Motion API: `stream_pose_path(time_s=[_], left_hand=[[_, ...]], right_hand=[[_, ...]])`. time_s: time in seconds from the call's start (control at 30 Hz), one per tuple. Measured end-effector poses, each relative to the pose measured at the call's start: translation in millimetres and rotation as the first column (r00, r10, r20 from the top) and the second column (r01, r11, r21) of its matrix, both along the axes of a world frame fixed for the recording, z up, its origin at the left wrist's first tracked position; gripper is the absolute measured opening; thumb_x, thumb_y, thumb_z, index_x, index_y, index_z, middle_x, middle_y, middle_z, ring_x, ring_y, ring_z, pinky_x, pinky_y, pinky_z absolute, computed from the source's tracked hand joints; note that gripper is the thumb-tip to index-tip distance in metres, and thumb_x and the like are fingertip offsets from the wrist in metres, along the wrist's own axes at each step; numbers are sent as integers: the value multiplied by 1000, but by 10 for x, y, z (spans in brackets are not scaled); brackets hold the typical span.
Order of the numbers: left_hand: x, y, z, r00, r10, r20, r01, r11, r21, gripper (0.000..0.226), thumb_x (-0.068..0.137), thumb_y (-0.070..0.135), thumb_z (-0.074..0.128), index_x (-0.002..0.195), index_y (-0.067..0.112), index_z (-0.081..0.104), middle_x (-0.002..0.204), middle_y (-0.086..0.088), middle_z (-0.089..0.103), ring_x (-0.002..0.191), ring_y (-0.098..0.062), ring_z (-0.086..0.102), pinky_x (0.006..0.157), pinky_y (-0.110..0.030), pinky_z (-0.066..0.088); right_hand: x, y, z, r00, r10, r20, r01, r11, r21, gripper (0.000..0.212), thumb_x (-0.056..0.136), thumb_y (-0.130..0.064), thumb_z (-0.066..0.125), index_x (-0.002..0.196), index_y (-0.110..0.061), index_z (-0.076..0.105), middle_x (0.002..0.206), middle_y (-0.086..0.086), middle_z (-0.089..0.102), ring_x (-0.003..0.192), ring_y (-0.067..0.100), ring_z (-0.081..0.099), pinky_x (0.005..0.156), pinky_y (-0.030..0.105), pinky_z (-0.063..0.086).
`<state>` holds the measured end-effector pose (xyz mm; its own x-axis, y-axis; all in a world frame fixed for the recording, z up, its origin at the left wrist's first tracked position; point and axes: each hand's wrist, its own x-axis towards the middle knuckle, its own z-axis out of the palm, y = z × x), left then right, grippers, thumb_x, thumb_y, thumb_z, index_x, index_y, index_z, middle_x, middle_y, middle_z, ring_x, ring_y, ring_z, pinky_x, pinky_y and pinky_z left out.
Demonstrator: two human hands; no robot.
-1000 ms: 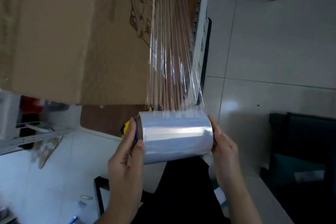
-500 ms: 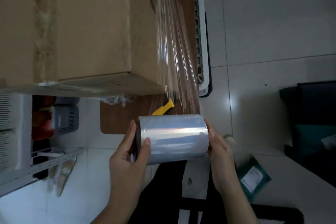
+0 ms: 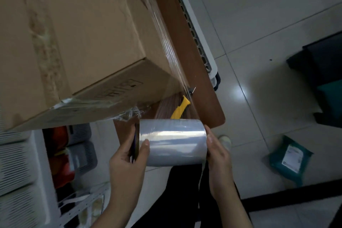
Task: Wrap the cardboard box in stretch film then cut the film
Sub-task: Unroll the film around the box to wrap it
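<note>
A large cardboard box [image 3: 77,39] stands on a brown wooden table [image 3: 194,65], filling the upper left. A roll of clear stretch film [image 3: 173,141] hangs below the box's near corner, held by its two ends. My left hand [image 3: 127,159] grips the left end, thumb on the roll's face. My right hand [image 3: 219,155] presses on the right end. A stretched sheet of film [image 3: 174,65] runs from the roll up along the box's right side. Crumpled film clings to the box's lower edge. A yellow utility knife [image 3: 180,107] lies on the table behind the film.
A white slatted crate [image 3: 199,46] stands beyond the table's right edge. White drawers and a shelf with red items [image 3: 61,153] are at the left. A teal parcel [image 3: 290,159] lies on the tiled floor at right, near dark furniture [image 3: 322,72].
The view has swung round the box's corner, so its near face now shows. The roll has moved to the right of that corner, with the film lying flatter against the box's side.
</note>
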<state>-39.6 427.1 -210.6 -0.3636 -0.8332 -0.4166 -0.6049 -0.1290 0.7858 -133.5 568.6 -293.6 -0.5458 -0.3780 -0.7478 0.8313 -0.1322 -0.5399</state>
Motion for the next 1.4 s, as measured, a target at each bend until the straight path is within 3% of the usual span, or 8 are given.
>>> stream_pose_path(time_s=[0.13,0.3,0.43,0.67,0.83,1.0,1.13,1.4], left_hand=[[122,-175,-64,997,-78,3,78,997,-25,57,71,59,71,124,44,57,127,26,59,119,4,54,95,-15,44],[294,-452,-84,980,-200,5,200,980,-22,67,69,55,63,130,30,56,118,41,54,114,17,50,91,-6,41],[398,-627,-34,959,-285,-3,284,958,-29,41,70,54,61,111,51,58,112,46,54,108,19,52,83,0,41],[710,-872,13,952,-306,-26,306,952,-25,41,67,56,62,108,54,61,126,19,62,115,3,56,89,-8,44],[1004,-1017,100,927,-373,-42,369,926,-82,51,79,38,62,128,25,59,120,30,60,112,11,55,87,-4,43],[1332,-1279,127,908,-417,-34,416,909,-21,41,90,14,61,129,23,59,120,28,60,111,12,55,84,-2,42],[1518,-1542,117,889,-456,-37,457,889,21,41,90,12,60,130,20,58,125,19,59,110,15,53,87,-3,43],[1855,-2156,99,818,-575,-26,575,818,-20,40,91,11,58,131,15,57,125,12,60,105,18,52,86,-4,44]], right_hand=[[198,-83,-27,999,-25,-26,24,999,-26,62,80,-44,60,135,-16,58,134,2,64,124,16,60,99,29,52],[551,-274,-32,989,-119,-90,121,993,17,57,84,-41,58,134,-16,59,134,-1,65,127,15,58,110,40,42],[833,-430,-14,973,-205,-109,213,975,64,57,84,-39,58,135,-13,59,132,0,66,125,15,59,112,45,40],[1318,-658,-37,942,-319,-103,325,945,45,36,96,-27,54,129,-17,64,129,0,68,124,20,60,105,42,48],[1698,-853,-80,926,-372,-58,372,928,-15,36,99,-25,50,132,-16,61,133,6,65,127,24,58,113,51,38],[2086,-1064,-79,897,-437,-68,437,899,-13,42,94,-29,54,133,-14,60,129,3,68,124,20,60,103,35,50],[2402,-1315,-63,879,-472,-64,474,880,24,40,98,-22,49,136,-9,57,135,9,63,128,24,57,112,46,40],[2941,-1969,17,775,-631,22,631,776,18,43,95,-19,50,136,-4,55,135,14,62,128,28,56,114,49,37]])
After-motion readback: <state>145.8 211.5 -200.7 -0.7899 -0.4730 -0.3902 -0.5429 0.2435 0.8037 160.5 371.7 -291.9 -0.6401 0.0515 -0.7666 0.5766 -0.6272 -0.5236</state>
